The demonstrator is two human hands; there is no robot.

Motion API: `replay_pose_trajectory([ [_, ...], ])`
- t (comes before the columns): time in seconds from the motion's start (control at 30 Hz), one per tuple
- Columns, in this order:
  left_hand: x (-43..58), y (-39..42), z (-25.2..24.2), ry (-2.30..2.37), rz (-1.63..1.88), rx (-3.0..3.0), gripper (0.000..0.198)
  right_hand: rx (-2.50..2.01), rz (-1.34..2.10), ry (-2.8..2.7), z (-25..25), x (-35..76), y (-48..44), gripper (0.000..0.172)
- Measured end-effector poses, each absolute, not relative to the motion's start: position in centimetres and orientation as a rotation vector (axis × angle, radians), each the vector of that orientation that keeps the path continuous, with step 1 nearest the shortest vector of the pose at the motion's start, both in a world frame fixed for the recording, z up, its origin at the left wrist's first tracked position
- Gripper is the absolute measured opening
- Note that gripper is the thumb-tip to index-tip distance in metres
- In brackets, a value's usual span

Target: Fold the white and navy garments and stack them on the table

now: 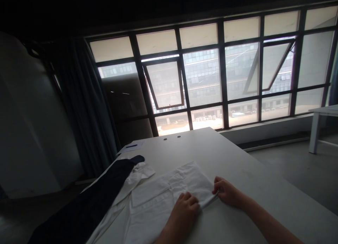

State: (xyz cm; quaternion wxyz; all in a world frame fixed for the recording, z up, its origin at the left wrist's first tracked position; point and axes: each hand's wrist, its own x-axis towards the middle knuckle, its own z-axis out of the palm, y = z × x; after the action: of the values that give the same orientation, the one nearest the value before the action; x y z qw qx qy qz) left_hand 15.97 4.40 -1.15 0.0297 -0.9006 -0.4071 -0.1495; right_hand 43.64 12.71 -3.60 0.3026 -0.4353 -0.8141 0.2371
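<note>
Main risk: a loosening pinch letting the fold of the white shirt (pixel 161 205) slip open, or the dark cloth (pixel 89 198) hanging past the edge of the white table (pixel 224 156) dragging the shirt sideways. Behind everything, a tall window wall (pixel 211 71) with a dark curtain (pixel 84 96) at its left end. Below it, the long table, running away from the viewer. On its near part, the shirt, flat and partly folded, directly under both hands. Left hand (pixel 183 210) on the shirt's lower fold, pressing or gripping, impossible to tell which. Right hand (pixel 227 192) pinching the fold's right end. Hands close, not touching. Farther along the table, a paper sheet (pixel 131 147) and a blue pen (pixel 131 146).
</note>
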Motion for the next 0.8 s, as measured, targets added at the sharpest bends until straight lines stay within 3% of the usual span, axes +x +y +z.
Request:
replay_pose_trajectory([
  [0.13,15.9,3.7,-0.3,-1.308,-0.517,-2.867,0.022,-1.197,0.538,-2.238,-3.0,43.1,12.2,0.014],
  [0.2,16.1,3.6,-0.4,-1.360,-0.547,-2.855,0.015,-1.237,0.397,-2.243,-2.8,41.9,11.6,0.016],
  [0.27,16.4,3.6,-0.9,-1.411,-0.576,-2.819,0.010,-1.253,0.209,-2.246,-3.0,40.2,10.8,0.024],
  [0.33,16.5,3.7,-1.6,-1.468,-0.613,-2.768,0.020,-1.218,0.108,-2.293,-3.7,38.6,10.3,0.041],
  [0.47,16.0,4.1,-2.8,-1.599,-0.507,-2.710,0.046,-1.176,0.241,-2.460,-5.5,37.3,10.5,0.055],
  [0.57,15.2,4.5,-3.0,-1.718,-0.331,-2.704,0.055,-1.221,0.326,-2.496,-5.6,37.5,10.9,0.063],
  [0.73,14.4,4.2,-1.1,-1.769,-0.244,-2.837,0.059,-1.350,0.255,-2.565,-3.0,36.7,9.0,0.068],
  [0.8,14.7,3.6,-0.1,-1.749,-0.243,-2.868,0.053,-1.397,0.209,-2.618,-1.9,35.9,7.5,0.057],
])
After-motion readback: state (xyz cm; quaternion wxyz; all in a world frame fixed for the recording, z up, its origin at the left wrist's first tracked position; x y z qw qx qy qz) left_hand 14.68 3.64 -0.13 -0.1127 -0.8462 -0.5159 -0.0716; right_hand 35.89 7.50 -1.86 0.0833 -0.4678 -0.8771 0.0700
